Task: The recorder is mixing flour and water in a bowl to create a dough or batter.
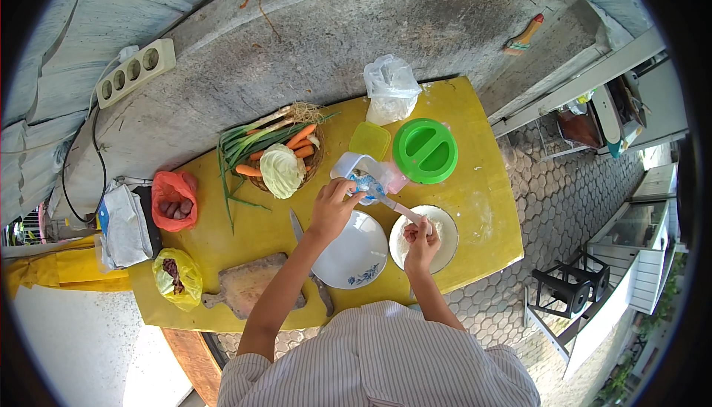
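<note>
The left hand [334,203] pinches a small blue-and-white packet [365,183] above the white plate [354,258]; fingers closed on its edge. The right hand [420,240] grips a spoon [400,209] over the bowl of white powder [437,230], fingers curled around the handle. Best to keep the packet tilted low so little spills. Left sit red [175,199] and yellow bags [176,277]; behind, a clear bag [389,88] and green lid [425,150]
</note>
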The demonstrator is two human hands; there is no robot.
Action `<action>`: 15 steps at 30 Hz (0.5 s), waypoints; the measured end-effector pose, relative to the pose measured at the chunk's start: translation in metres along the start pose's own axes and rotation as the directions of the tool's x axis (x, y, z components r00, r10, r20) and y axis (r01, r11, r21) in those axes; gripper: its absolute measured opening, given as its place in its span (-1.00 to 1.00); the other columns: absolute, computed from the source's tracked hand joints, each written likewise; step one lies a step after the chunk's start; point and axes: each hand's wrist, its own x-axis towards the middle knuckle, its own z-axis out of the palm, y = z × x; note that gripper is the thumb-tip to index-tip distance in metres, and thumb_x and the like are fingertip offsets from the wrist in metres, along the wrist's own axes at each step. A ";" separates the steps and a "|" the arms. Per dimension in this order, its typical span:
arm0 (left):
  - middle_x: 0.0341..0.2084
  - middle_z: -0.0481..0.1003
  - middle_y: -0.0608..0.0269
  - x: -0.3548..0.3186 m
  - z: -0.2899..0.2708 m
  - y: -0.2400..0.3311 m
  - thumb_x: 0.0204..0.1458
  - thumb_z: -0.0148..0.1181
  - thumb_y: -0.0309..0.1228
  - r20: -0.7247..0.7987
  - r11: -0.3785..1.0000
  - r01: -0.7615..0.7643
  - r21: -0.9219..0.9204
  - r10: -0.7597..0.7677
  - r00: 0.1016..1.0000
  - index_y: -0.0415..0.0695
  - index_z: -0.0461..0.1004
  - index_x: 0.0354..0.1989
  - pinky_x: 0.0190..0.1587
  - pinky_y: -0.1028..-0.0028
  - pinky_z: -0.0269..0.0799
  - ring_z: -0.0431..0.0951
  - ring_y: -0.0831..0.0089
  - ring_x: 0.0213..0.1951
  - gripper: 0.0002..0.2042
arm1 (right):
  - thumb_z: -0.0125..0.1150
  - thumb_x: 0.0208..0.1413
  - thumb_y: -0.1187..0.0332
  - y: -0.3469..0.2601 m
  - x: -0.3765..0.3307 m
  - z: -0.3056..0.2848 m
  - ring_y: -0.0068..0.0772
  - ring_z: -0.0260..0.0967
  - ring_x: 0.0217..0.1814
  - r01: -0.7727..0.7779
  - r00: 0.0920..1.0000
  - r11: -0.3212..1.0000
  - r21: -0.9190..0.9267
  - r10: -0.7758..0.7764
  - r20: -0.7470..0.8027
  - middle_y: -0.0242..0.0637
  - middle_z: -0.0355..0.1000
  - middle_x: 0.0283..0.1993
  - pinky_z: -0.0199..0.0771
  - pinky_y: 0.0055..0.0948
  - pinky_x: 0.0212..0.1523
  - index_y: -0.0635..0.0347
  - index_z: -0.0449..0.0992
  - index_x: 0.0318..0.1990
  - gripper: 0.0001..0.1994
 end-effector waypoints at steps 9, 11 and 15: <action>-0.35 0.33 0.30 -0.005 0.002 -0.001 -0.36 0.18 -0.62 0.033 1.000 -0.001 -0.004 0.001 0.999 -0.05 0.58 -0.38 -0.22 0.35 0.38 0.40 0.30 -0.25 -0.71 | -0.04 0.23 0.24 -0.008 -0.007 -0.015 -0.66 0.16 -0.61 0.071 0.997 0.992 -0.109 -0.074 -0.017 -0.39 0.34 -0.61 0.13 -0.63 -0.57 0.33 0.41 -0.34 -0.71; -0.35 0.33 0.30 -0.001 0.000 0.001 -0.36 0.18 -0.62 0.023 1.000 -0.003 -0.007 0.004 1.000 -0.04 0.58 -0.38 -0.22 0.35 0.38 0.40 0.30 -0.25 -0.71 | -0.05 0.23 0.24 -0.011 -0.008 -0.016 -0.66 0.16 -0.62 0.079 0.996 0.991 -0.111 -0.084 -0.036 -0.40 0.34 -0.62 0.13 -0.63 -0.57 0.32 0.41 -0.35 -0.71; -0.34 0.33 0.30 -0.001 -0.002 0.000 -0.35 0.18 -0.62 0.028 1.000 0.002 -0.002 -0.002 1.000 -0.03 0.58 -0.38 -0.21 0.35 0.37 0.40 0.30 -0.23 -0.71 | -0.05 0.23 0.23 -0.009 -0.005 -0.024 -0.66 0.17 -0.62 0.088 0.996 0.991 -0.097 -0.090 -0.019 -0.40 0.34 -0.62 0.12 -0.64 -0.57 0.32 0.41 -0.36 -0.71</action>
